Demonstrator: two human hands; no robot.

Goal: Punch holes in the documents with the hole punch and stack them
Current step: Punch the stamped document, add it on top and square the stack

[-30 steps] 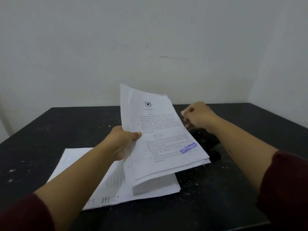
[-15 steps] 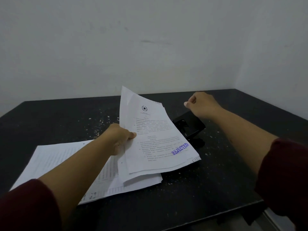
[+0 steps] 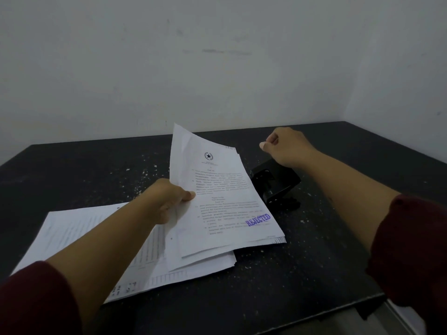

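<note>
The right hand [image 3: 286, 147], fingers curled on nothing, had risen off the hole punch [image 3: 275, 183] on the counter [image 3: 302, 274], while the left hand [image 3: 169, 201] pinched the documents [image 3: 225, 201] above the stack [image 3: 101, 240], suggesting punching was finished and stacking next.

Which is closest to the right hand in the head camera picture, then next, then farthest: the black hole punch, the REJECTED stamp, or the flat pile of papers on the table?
From the right hand:
1. Hole punch, just below the hand.
2. REJECTED stamp, lower down on the held papers, toward the left hand.
3. Flat pile of papers, far over on the left of the table.
</note>
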